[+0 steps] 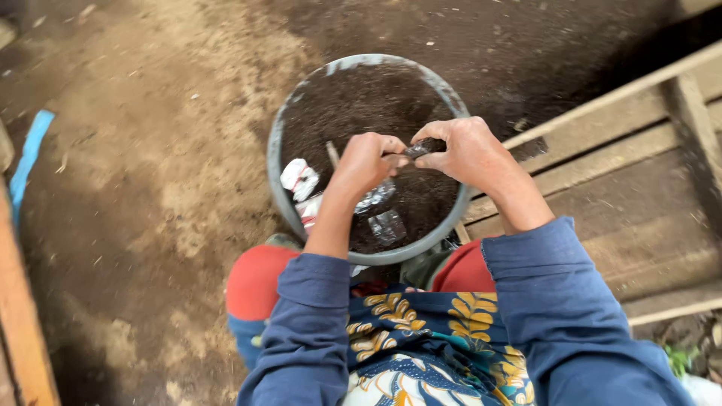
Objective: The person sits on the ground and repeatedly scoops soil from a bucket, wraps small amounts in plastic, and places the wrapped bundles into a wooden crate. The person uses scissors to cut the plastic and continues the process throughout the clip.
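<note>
- The left hand [366, 162] is curled into a closed grip over the basin of soil; its fingertips pinch the near end of a small dark bag [418, 149]; the thumb folds in toward the right hand.
- The right hand [468, 153] is likewise closed, its fingers and thumb pinching the other end of the same small dark bag; the two hands nearly touch, with the bag bridging the short gap between them.
- The small dark bag lies with its long axis running from about 8 o'clock to 2 o'clock, its higher end inside the right hand; only a short, shiny stretch shows between the fingers, so its full shape cannot be told.
- It is held above the round grey basin [280, 135], which is filled with dark soil [353, 101]; the hands sit toward 3 o'clock of the basin's middle.
- On the soil, at 8 o'clock from the hands, lie crumpled white and clear plastic bags [301, 180]; a thin stick [332, 153] stands just beside the left hand.
- Blue sleeves [316, 316] cover both forearms; a patterned cloth [421, 338] lies over the lap at 6 o'clock.
- Wooden slats [632, 150] lie at 3 o'clock; bare earth floor [135, 188] spreads at 9 o'clock.
</note>
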